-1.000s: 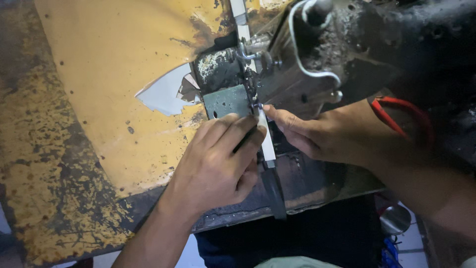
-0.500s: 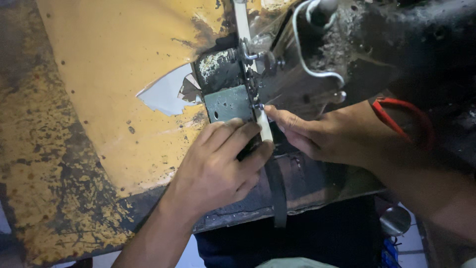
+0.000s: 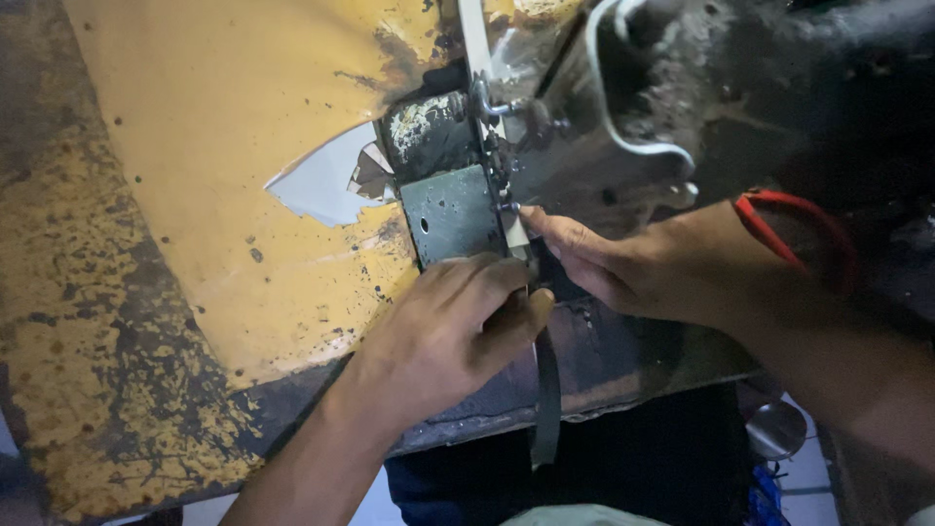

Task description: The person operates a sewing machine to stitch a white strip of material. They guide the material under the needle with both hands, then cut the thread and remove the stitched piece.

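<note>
Hands [image 3: 448, 326] | both sets of fingers [image 3: 560, 229] pinch dark strap [image 3: 547, 390] | sewing machine [image 3: 682, 117]

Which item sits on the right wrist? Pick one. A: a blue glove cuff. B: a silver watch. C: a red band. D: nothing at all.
C: a thin red band loops around the wrist behind the right hand, which reaches toward the sewing machine's metal plate while the left hand presses a dark strap beside it.
</note>
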